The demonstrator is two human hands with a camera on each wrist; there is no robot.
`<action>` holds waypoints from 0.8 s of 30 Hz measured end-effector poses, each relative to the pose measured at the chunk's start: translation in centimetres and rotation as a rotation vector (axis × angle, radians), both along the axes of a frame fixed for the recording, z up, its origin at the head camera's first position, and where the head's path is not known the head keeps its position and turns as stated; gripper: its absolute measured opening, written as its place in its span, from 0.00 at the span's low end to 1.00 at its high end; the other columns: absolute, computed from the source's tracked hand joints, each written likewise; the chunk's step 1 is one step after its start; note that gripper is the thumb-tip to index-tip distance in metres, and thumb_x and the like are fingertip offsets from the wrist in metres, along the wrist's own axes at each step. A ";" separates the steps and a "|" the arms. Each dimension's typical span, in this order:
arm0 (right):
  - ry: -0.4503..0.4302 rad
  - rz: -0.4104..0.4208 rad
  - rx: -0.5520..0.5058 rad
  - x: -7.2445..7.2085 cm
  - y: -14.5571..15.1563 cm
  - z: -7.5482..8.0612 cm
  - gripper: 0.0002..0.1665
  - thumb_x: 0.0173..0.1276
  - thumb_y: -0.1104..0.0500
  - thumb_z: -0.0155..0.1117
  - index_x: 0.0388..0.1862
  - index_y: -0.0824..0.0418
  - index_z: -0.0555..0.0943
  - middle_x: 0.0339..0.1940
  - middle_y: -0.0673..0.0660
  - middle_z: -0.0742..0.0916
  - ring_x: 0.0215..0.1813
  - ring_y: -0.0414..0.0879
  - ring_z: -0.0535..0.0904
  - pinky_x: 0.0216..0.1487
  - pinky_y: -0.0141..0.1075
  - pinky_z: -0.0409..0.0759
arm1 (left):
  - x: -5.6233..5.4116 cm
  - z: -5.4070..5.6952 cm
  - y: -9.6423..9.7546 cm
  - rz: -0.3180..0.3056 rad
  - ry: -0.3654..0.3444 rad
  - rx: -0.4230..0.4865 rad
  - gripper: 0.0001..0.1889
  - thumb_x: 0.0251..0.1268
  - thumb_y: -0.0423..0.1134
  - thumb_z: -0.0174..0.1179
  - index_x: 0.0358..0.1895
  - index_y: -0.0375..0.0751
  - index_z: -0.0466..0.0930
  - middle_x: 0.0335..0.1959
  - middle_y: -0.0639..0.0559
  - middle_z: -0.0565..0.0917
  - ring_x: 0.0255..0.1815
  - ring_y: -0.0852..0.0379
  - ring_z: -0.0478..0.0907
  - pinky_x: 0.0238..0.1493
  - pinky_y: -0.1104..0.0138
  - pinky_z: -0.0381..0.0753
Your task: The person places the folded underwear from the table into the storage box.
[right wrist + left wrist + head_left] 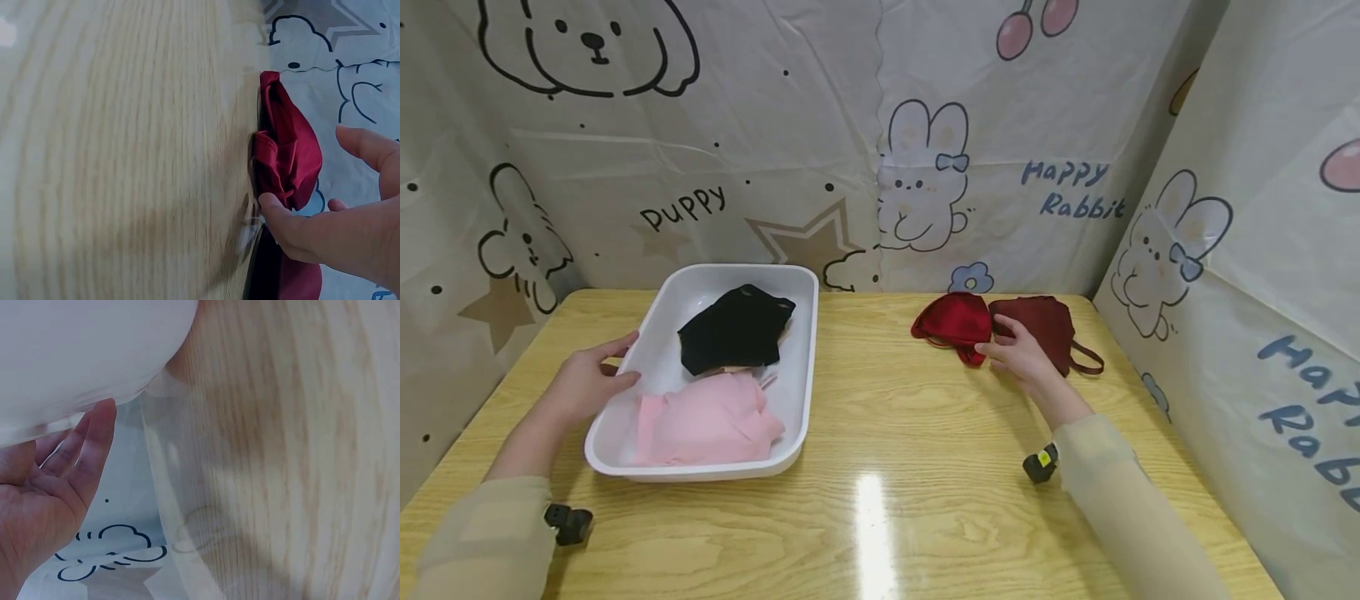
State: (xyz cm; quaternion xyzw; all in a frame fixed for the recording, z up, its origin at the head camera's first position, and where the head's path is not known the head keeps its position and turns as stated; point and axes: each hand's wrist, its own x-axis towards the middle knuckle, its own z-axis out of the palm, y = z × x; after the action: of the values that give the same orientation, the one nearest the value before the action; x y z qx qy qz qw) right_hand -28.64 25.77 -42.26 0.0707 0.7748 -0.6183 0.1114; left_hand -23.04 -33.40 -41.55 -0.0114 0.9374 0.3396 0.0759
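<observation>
At the left of the head view, my left hand (583, 379) touches the left side of a white plastic tray (811, 358), its fingers loosely extended. The left wrist view shows those fingers (97, 434) just under the tray's rim. In the tray lie a folded black cloth item (730, 329) and a pink cloth item (707, 421). Far right, my right hand (1022, 354) reaches over a shiny red cloth pouch (955, 321) and a maroon pouch (1045, 321) with a strap. Its thumb and fingers are spread, and one fingertip meets the red pouch's edge in the right wrist view.
The wood-grain table (880, 433) runs up to a printed cloth backdrop (820, 150) behind, with side cloths at left and right. Small black cameras (1040, 464) sit on both wrists. A bright reflection lies on the table's front middle.
</observation>
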 end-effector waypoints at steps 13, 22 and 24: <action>-0.036 -0.020 0.157 -2.9 -0.9 -0.9 0.53 0.63 0.59 0.66 0.77 0.54 0.43 0.72 0.67 0.62 0.62 0.54 0.67 0.49 0.39 0.77 | 0.1 0.2 0.0 -0.003 -0.001 -0.006 0.39 0.67 0.46 0.56 0.75 0.43 0.45 0.66 0.27 0.60 0.54 0.32 0.69 0.46 0.51 0.81; 0.048 -0.060 0.246 -4.2 -1.8 -1.4 0.54 0.63 0.52 0.66 0.76 0.59 0.44 0.73 0.67 0.60 0.70 0.58 0.61 0.66 0.48 0.67 | 0.0 0.2 -0.1 -0.009 0.002 -0.017 0.38 0.68 0.46 0.55 0.75 0.42 0.45 0.66 0.27 0.60 0.55 0.32 0.69 0.46 0.50 0.81; 0.045 -0.066 0.262 -4.5 -1.9 -1.4 0.54 0.63 0.50 0.65 0.76 0.59 0.43 0.75 0.65 0.56 0.72 0.58 0.58 0.67 0.50 0.65 | 0.0 0.1 -0.1 -0.012 0.001 -0.016 0.38 0.68 0.46 0.55 0.75 0.41 0.45 0.66 0.27 0.60 0.55 0.31 0.69 0.46 0.51 0.81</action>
State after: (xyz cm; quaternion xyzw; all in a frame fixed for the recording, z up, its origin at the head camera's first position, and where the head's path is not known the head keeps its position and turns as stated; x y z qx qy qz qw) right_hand -33.10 23.90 -43.70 0.0960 0.8485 -0.5166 0.0634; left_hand -23.02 -33.47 -41.43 -0.0062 0.9401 0.3319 0.0773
